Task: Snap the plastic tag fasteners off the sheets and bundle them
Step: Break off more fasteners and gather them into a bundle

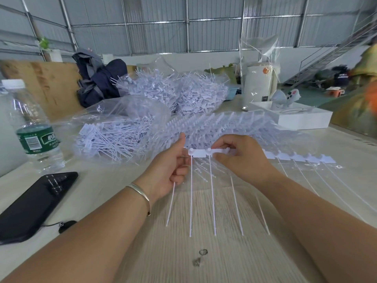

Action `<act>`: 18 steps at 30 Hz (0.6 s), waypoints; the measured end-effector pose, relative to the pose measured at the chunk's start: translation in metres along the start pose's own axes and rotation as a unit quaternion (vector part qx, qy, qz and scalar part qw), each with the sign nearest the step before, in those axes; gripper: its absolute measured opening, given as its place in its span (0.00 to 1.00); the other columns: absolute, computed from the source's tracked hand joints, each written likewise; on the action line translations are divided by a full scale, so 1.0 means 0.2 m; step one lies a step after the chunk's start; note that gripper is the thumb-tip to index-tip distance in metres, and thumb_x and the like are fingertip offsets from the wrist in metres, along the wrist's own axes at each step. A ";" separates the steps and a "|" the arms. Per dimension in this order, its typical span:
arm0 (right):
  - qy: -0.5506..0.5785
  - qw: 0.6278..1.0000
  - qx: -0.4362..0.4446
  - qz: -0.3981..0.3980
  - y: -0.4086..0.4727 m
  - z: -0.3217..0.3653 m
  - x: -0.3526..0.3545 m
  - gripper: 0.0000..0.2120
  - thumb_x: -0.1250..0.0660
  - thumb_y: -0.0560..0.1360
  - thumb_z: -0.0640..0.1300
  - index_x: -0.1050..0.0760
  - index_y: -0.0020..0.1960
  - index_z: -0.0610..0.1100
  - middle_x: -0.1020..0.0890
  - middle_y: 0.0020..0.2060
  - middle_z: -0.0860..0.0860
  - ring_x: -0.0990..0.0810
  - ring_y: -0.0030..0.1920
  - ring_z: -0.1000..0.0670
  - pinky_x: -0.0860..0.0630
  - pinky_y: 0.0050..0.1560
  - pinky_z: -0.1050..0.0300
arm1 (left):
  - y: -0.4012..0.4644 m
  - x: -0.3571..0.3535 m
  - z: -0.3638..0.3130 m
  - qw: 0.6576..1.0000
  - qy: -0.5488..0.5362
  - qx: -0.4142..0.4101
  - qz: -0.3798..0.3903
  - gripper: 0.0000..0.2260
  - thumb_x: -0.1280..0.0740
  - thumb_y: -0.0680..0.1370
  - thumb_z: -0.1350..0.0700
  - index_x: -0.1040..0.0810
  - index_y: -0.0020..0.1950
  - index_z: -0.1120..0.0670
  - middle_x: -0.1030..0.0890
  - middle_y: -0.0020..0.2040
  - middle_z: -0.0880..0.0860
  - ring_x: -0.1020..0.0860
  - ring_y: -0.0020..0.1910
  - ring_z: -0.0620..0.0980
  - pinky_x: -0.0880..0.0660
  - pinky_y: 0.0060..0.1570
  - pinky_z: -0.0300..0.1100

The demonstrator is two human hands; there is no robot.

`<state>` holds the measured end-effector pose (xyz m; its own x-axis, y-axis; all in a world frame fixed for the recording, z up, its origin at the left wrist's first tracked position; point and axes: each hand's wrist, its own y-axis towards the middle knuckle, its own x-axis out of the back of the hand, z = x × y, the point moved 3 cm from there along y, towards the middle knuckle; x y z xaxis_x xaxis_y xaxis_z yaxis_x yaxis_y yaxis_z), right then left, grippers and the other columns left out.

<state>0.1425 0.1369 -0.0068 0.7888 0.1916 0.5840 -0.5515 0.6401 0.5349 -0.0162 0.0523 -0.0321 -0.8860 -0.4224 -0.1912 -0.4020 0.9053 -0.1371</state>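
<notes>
A white sheet of tag fasteners point(285, 156) runs across the table in front of me, its thin tails pointing toward me. My right hand point(242, 158) grips the sheet's top strip near its left end. My left hand point(173, 166) pinches the leftmost fastener point(191, 193) at its head, and a loose fastener tail point(171, 205) hangs out below its palm. Behind the hands lies a stack of whole sheets point(214, 123). A clear bag of loose snapped fasteners point(114, 133) sits to the left of that stack.
A water bottle point(30, 127) and a black phone point(34, 203) stand at the left on the pale table point(183, 262). Further bags of fasteners point(173, 90) pile up behind. A white box point(302, 117) sits at the right, a dark backpack point(98, 82) at the back left.
</notes>
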 end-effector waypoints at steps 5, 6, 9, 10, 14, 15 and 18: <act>-0.089 0.993 0.077 0.005 0.00 0.05 0.00 0.07 0.30 0.74 0.44 0.18 0.51 0.46 0.17 0.44 0.52 0.21 0.47 0.53 0.30 0.49 0.67 | -0.02 0.00 -0.01 0.994 0.095 -0.058 -0.024 0.10 0.23 0.68 0.49 0.21 0.37 0.51 0.33 0.26 0.45 0.39 0.21 0.41 0.46 0.19 0.33; -0.102 0.992 0.079 -0.004 0.00 0.05 0.01 0.07 0.30 0.74 0.46 0.18 0.51 0.47 0.17 0.44 0.52 0.20 0.46 0.52 0.29 0.52 0.63 | -0.01 0.01 -0.01 0.993 0.087 -0.065 -0.038 0.09 0.24 0.71 0.51 0.21 0.39 0.53 0.34 0.25 0.45 0.39 0.20 0.41 0.45 0.19 0.33; -0.126 0.991 0.043 -0.014 0.02 0.03 0.03 0.08 0.31 0.75 0.50 0.20 0.52 0.50 0.20 0.38 0.56 0.21 0.43 0.53 0.28 0.58 0.46 | -0.01 0.02 -0.02 0.991 0.074 -0.090 -0.066 0.08 0.28 0.75 0.53 0.21 0.40 0.56 0.35 0.22 0.43 0.39 0.18 0.41 0.45 0.18 0.32; -0.129 0.991 0.022 -0.006 0.02 0.01 0.04 0.08 0.31 0.74 0.52 0.21 0.52 0.51 0.22 0.37 0.57 0.22 0.41 0.54 0.29 0.59 0.45 | -0.01 0.03 -0.03 0.990 0.075 -0.097 -0.074 0.08 0.28 0.75 0.53 0.21 0.40 0.57 0.35 0.22 0.43 0.39 0.18 0.40 0.44 0.18 0.32; -0.153 0.986 -0.062 0.037 0.03 -0.04 0.06 0.15 0.35 0.73 0.63 0.26 0.41 0.51 0.26 0.33 0.57 0.26 0.37 0.55 0.29 0.58 0.47 | -0.02 0.04 -0.04 0.988 0.068 -0.108 -0.083 0.08 0.28 0.75 0.53 0.20 0.41 0.57 0.34 0.22 0.44 0.38 0.19 0.40 0.44 0.18 0.32; -0.152 0.985 -0.073 0.045 0.03 -0.04 0.06 0.17 0.37 0.73 0.65 0.28 0.38 0.51 0.28 0.32 0.57 0.28 0.36 0.56 0.30 0.57 0.47 | -0.02 0.04 -0.05 0.990 0.060 -0.104 -0.079 0.08 0.28 0.75 0.53 0.19 0.40 0.57 0.34 0.22 0.44 0.39 0.19 0.40 0.44 0.18 0.32; -0.117 0.988 -0.089 0.039 0.03 -0.04 0.05 0.21 0.39 0.73 0.66 0.32 0.34 0.49 0.29 0.30 0.56 0.30 0.34 0.56 0.32 0.51 0.49 | -0.02 0.04 -0.06 0.995 0.023 -0.081 -0.061 0.09 0.28 0.75 0.52 0.20 0.39 0.56 0.35 0.24 0.45 0.41 0.19 0.40 0.45 0.17 0.32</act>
<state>0.1486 0.1487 -0.0019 0.6501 0.0812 0.7555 -0.5353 0.7546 0.3795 -0.0251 0.0464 -0.0226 -0.8364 -0.5308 -0.1368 -0.5362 0.8441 0.0034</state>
